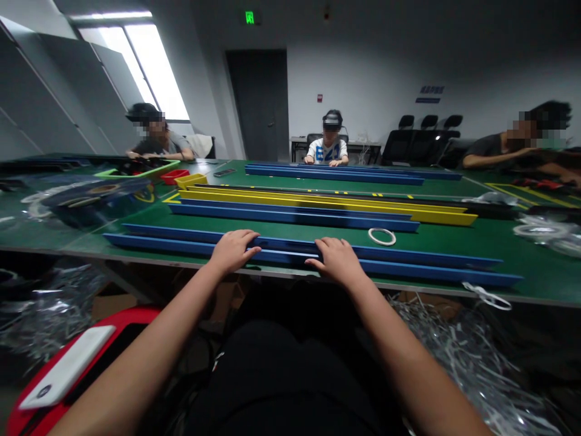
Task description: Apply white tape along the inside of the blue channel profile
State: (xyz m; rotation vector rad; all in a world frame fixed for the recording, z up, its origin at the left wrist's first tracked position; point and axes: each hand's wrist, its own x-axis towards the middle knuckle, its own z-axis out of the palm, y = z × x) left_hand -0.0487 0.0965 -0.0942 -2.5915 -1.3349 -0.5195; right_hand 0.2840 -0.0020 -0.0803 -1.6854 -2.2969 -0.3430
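Note:
A long blue channel (pixel 408 269) with two raised walls lies along the near edge of the green table (pixel 454 242). My left hand (pixel 235 249) is on it left of the middle, fingers over the far wall and thumb at the near wall. A short way to the right, my right hand (pixel 338 257) grips it in the same manner, thumb pointing inward. The inside of the channel under both palms is hidden. Just behind lies a shorter blue channel (pixel 290 216), and a white ring (pixel 382 237) sits right of my right hand.
A yellow channel (pixel 431 212) and more blue channels (pixel 336 174) lie farther back. At left are a plastic-wrapped roll (pixel 100 203), yellow bin (pixel 190 181) and red bin (pixel 175 176). A white loop (pixel 488 295) hangs at the front edge. Several people sit around.

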